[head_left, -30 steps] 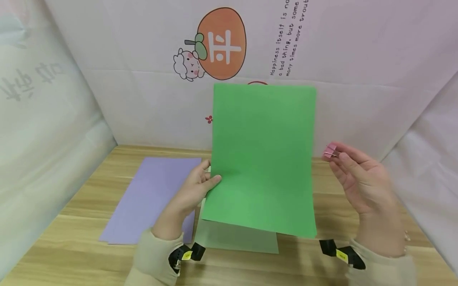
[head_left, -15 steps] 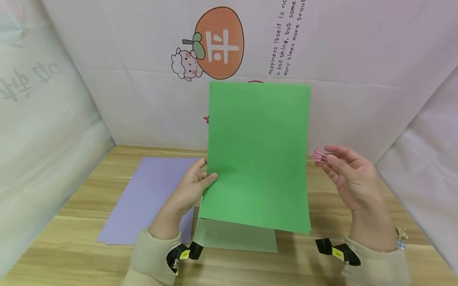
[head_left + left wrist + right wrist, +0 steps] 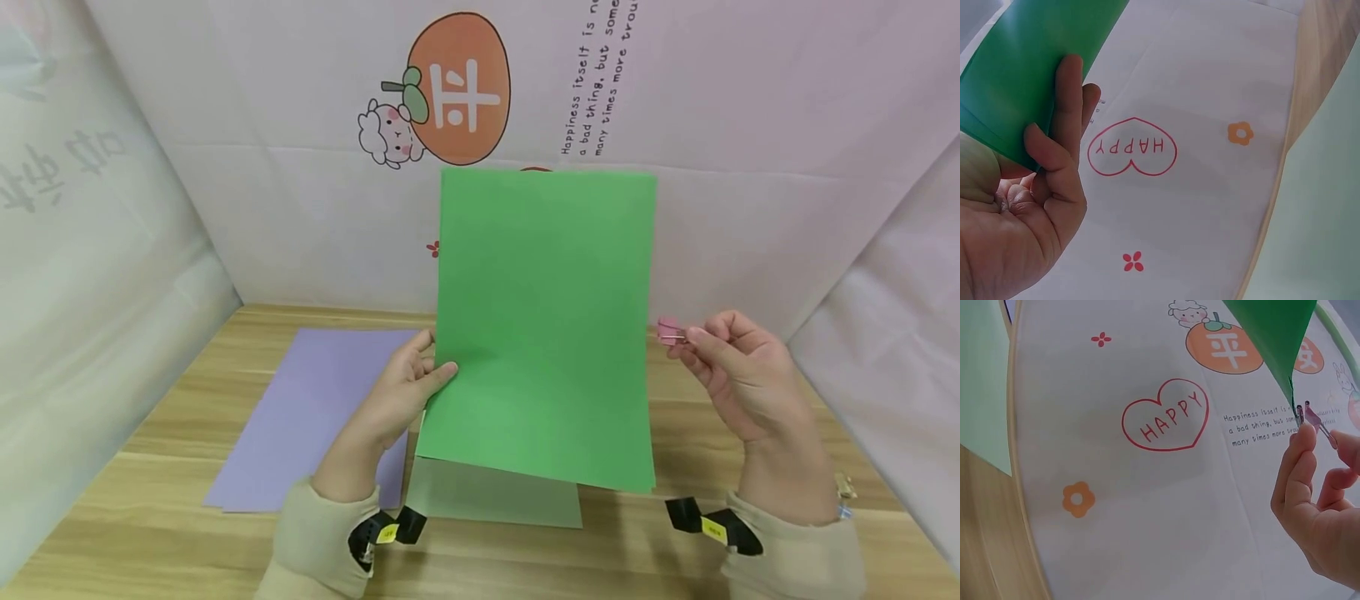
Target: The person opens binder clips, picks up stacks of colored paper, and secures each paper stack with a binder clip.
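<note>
Held upright above the table are green paper sheets (image 3: pixel 546 333), layered at the lower corner in the left wrist view. My left hand (image 3: pixel 405 383) grips their left edge, thumb in front and fingers behind. To the right of the sheets, my right hand (image 3: pixel 742 375) pinches a pink binder clip (image 3: pixel 667 332) by its wire handles between thumb and fingers. In the right wrist view the binder clip (image 3: pixel 1311 415) is at the edge of the green paper (image 3: pixel 1282 337); whether it bites on the paper I cannot tell.
Purple sheets (image 3: pixel 300 417) lie at the left of the wooden table (image 3: pixel 510 567). A pale green sheet (image 3: pixel 495 500) lies under the raised paper. Small gold and blue items (image 3: pixel 845 492) are partly hidden by my right wrist. A printed white cloth (image 3: pixel 750 100) hangs behind.
My right hand has brought the binder clip left, close to the paper's right edge, and its fingers have curled in more. The green sheets have shifted slightly left; my left hand keeps its grip.
</note>
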Motion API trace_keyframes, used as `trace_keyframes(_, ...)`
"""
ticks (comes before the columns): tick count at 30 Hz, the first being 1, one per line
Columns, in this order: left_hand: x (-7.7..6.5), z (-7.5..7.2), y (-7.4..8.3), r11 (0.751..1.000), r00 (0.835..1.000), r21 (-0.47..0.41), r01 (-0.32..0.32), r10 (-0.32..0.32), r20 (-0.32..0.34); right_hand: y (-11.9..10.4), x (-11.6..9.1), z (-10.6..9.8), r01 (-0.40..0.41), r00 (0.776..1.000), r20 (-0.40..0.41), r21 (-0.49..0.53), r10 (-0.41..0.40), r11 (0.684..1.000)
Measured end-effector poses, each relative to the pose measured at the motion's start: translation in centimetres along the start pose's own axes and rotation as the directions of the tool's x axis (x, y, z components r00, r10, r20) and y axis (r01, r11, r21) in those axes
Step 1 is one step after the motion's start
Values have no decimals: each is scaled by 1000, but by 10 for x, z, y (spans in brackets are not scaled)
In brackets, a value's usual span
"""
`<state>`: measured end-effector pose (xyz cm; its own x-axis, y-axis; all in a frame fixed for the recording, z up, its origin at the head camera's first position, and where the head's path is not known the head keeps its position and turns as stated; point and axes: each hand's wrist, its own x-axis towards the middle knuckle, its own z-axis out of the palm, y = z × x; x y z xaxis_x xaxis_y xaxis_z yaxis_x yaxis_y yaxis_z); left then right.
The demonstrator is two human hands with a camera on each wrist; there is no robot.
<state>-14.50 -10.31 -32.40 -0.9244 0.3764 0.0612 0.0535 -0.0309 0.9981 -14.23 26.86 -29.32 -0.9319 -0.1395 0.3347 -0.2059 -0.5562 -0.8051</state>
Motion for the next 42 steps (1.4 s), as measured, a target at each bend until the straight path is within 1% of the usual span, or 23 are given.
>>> trace_keyframes(3, 0, 0, -1, 1000, 1000, 1, 6, -6, 5, 1, -1, -1, -11, 1000, -10, 4, 11, 1000)
trace_keyframes(9, -1, 2, -2, 1000, 1000, 7, 0, 0, 12, 4, -2, -3, -22, 1000, -19, -21, 22, 1000)
trace_keyframes(15, -1, 4, -4, 1000, 1000, 7, 8, -8, 13, 6, -4, -2, -8, 1000, 16, -34, 8, 999)
trace_keyframes(17, -1, 4, -3, 1000, 1000, 2, 5, -5, 15, 5, -4, 0, -3, 1000, 27, -55, 5, 998)
trace_keyframes(23, 1, 5, -2, 1000, 1000, 3, 4, -4, 18, 4, -1, 5, 10, 999, 34, -116, -7, 993)
trace_keyframes(26, 1, 5, -2, 1000, 1000, 4, 9, -9, 23, 6, -1, 6, 15, 999, 40, -118, -11, 993)
trace_keyframes(31, 1, 6, -2, 1000, 999, 3, 20, -20, 28, 8, -1, 4, 9, 999, 50, -109, -4, 994)
trace_keyframes(35, 3, 6, -2, 1000, 1000, -1, 22, -22, 23, 8, 1, 3, 6, 997, 80, -90, 1, 996)
trace_keyframes(42, 3, 5, -4, 1000, 1000, 9, 18, -18, 21, 6, 2, 4, -34, 995, 92, -5, 34, 999)
